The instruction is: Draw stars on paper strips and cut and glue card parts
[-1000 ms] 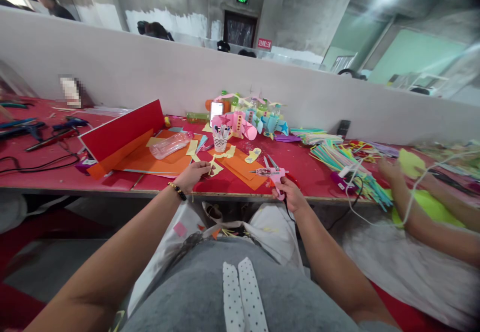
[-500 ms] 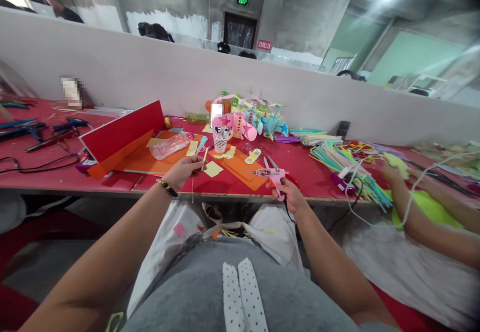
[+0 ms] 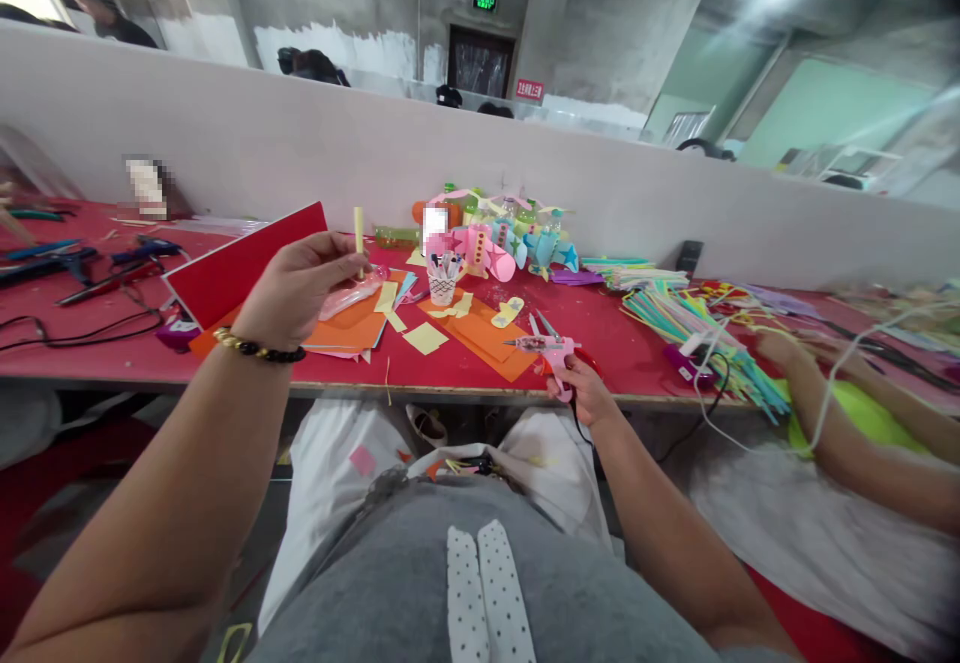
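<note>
Between the thumb and fingers of my left hand (image 3: 300, 278) is a narrow pale yellow paper strip (image 3: 359, 241), held upright above the left part of the table. Partly hidden behind that hand lies a clear plastic bottle (image 3: 352, 295) on orange sheets (image 3: 356, 328). My right hand (image 3: 581, 388) is wrapped around the handle of a pink glue gun (image 3: 551, 348) at the table's front edge, its nozzle pointing left. Just behind the gun are scissors (image 3: 544, 323) with red handles. Pale yellow paper pieces (image 3: 425, 338) lie between my hands.
A patterned cup of pens (image 3: 442, 288) stands mid-table, with pink and blue paper-covered bottle planes (image 3: 491, 248) behind it. A red board (image 3: 240, 263) leans at left. Bundled pipe cleaners (image 3: 667, 313) lie at right, near a co-worker's arm (image 3: 817, 393) and a white cable (image 3: 825, 383).
My left hand has risen and moved left with the paper strip, now covering part of the bottle. My right hand and the glue gun have barely moved.
</note>
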`<state>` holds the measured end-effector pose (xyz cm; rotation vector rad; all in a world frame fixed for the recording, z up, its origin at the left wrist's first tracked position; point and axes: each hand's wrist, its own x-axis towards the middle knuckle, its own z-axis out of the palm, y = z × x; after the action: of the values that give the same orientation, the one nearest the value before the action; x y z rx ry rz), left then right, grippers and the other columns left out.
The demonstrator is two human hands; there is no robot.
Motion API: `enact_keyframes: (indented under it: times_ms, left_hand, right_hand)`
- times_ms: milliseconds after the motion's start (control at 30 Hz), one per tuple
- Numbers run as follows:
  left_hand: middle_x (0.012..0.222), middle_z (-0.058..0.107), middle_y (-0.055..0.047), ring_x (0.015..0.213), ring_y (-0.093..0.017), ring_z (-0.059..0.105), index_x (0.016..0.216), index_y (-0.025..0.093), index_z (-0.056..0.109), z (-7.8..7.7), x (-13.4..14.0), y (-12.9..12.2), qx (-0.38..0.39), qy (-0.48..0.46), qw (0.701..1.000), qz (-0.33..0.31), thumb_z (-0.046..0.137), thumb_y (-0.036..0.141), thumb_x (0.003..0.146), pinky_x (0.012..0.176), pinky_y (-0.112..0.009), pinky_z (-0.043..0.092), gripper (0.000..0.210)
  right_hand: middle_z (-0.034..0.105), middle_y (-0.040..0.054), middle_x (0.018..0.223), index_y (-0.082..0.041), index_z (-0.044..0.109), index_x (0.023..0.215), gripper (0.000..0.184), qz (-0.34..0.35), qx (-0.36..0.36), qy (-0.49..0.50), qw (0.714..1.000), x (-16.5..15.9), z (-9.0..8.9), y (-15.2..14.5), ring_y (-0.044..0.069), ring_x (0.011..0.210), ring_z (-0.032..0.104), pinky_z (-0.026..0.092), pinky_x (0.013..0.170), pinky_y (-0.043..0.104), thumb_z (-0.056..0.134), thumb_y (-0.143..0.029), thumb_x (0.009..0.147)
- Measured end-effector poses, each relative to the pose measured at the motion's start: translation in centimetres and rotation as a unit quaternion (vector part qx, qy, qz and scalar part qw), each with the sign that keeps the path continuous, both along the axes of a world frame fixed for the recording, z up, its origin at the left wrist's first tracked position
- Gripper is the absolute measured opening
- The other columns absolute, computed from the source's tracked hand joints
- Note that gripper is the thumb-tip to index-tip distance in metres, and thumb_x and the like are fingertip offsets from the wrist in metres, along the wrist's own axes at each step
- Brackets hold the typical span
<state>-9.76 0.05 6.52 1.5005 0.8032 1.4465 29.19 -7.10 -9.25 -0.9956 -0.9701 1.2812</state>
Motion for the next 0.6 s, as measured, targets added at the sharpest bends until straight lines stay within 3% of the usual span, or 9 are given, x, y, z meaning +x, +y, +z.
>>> enact_keyframes:
  times_ms: [67,200,333,600]
  left_hand:
    - [0.072,0.059,0.000,0.065,-0.009,0.053,0.079,0.016,0.062,-1.2,0.9,1.0,-0.012,0.070,0.997,0.013,0.075,0.027,0.067,0.062,-0.020,0.041,0.021]
    - [0.065,0.057,0.002,0.059,-0.011,0.051,0.074,0.017,0.059,-5.4,3.6,4.1,-0.010,0.232,0.973,0.012,0.073,0.040,0.065,0.056,-0.022,0.039,0.028]
    - [0.069,0.063,0.000,0.065,-0.015,0.057,0.073,0.018,0.060,-8.8,7.2,7.1,0.018,0.381,0.924,0.029,0.068,0.042,0.065,0.058,-0.025,0.041,0.027]
    - [0.079,0.067,-0.006,0.081,-0.024,0.061,0.069,0.019,0.063,-10.3,16.1,12.9,0.049,0.486,0.871,0.060,0.072,0.025,0.062,0.067,-0.030,0.041,0.013]
  right_hand:
    - [0.052,-0.0078,0.054,-0.020,0.052,0.085,0.033,-0.009,-0.002,0.001,1.000,0.0,0.1,0.0,0.009,0.044,0.049,0.044,0.046,0.023,0.076,-0.028,0.064]
    - [0.050,-0.0081,0.048,-0.021,0.051,0.082,0.035,-0.040,-0.011,-0.001,0.999,1.1,0.4,0.0,0.009,0.041,0.048,0.043,0.042,0.022,0.077,-0.031,0.061]
    - [0.056,-0.0062,0.051,-0.020,0.052,0.080,0.038,-0.098,-0.020,-0.013,0.995,3.4,1.2,0.3,0.009,0.041,0.050,0.042,0.038,0.019,0.078,-0.033,0.057]
    - [0.057,-0.0028,0.048,-0.017,0.054,0.068,0.035,-0.183,-0.052,-0.091,0.978,7.5,2.3,2.1,0.012,0.038,0.054,0.045,0.034,0.023,0.081,-0.036,0.055]
